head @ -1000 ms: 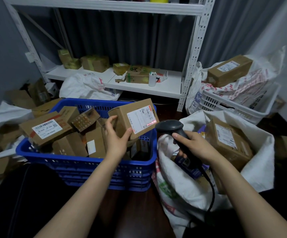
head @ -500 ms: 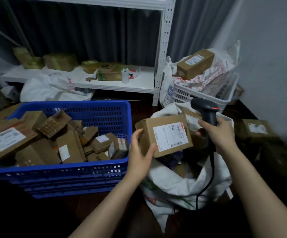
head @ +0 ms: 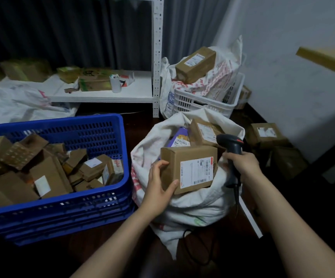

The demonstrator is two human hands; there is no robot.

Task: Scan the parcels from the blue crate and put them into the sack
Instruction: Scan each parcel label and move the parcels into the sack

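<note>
Parcel over sack, scanner beside

Both bare forearms reach forward. The left hand grips a parcel by its left end, thumb low on the near face and fingers curled over the top. The right hand is wrapped round a scanner handle.

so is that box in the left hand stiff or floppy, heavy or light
Probably stiff: the box shows square, undented edges in the left hand. Likely light, since one hand alone holds it. Flat sides suggest it won't roll.
</note>
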